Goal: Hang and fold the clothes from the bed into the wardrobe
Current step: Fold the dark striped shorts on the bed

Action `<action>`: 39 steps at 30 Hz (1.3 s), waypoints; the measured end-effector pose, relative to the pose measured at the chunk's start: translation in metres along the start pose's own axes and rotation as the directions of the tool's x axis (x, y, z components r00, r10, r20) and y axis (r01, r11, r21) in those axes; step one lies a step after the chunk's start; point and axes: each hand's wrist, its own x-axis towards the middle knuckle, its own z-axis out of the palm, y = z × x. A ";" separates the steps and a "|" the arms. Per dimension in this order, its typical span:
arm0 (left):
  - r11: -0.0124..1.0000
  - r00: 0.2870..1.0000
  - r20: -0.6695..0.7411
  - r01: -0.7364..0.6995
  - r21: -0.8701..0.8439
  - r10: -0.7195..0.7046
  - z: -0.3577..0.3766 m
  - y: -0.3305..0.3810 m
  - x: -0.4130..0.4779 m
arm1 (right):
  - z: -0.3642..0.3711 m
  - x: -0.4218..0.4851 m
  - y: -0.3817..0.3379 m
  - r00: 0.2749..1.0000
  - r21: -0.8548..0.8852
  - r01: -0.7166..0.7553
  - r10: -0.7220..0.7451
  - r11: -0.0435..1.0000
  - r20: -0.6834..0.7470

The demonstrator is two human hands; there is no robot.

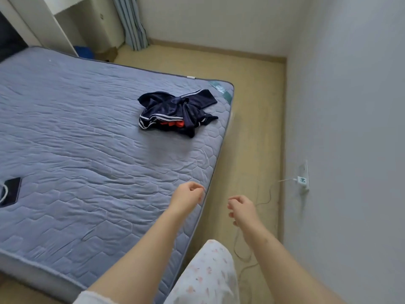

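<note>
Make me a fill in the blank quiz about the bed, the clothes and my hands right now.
The navy clothes heap on the mattress has ___ stripes.
The left hand and the right hand hold ___.
The phone lies to the heap's ___.
Missing words: white; nothing; left.
</note>
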 end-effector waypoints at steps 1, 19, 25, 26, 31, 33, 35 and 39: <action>1.000 1.000 -0.012 0.018 -0.011 -0.018 0.001 0.007 0.014 | -0.003 0.016 -0.011 1.000 -0.021 -0.001 0.001 1.000 0.010; 0.976 0.976 -0.171 0.101 -0.192 -0.135 -0.071 0.204 0.323 | 0.042 0.329 -0.285 0.979 -0.186 0.089 -0.052 0.978 0.198; 0.936 0.933 -0.270 0.148 -0.319 -0.239 -0.100 0.224 0.388 | 0.088 0.406 -0.339 0.944 -0.297 0.163 -0.061 0.941 0.324; 0.930 0.922 -0.287 0.159 -0.331 -0.260 -0.104 0.226 0.400 | 0.096 0.420 -0.346 0.935 -0.323 0.176 -0.055 0.930 0.350; 0.882 0.813 -0.415 0.234 -0.409 -0.408 -0.115 0.222 0.468 | 0.135 0.504 -0.371 0.877 -0.462 0.187 0.065 0.867 0.477; 0.849 0.743 -0.456 0.288 -0.443 -0.490 -0.113 0.217 0.494 | 0.146 0.538 -0.378 0.855 -0.521 0.175 0.134 0.835 0.501; 0.805 0.688 -0.449 0.357 -0.474 -0.570 -0.106 0.209 0.519 | 0.155 0.572 -0.382 0.844 -0.577 0.166 0.187 0.800 0.502; 0.706 0.585 -0.413 0.467 -0.533 -0.698 -0.092 0.186 0.564 | 0.175 0.624 -0.383 0.831 -0.647 0.182 0.235 0.741 0.504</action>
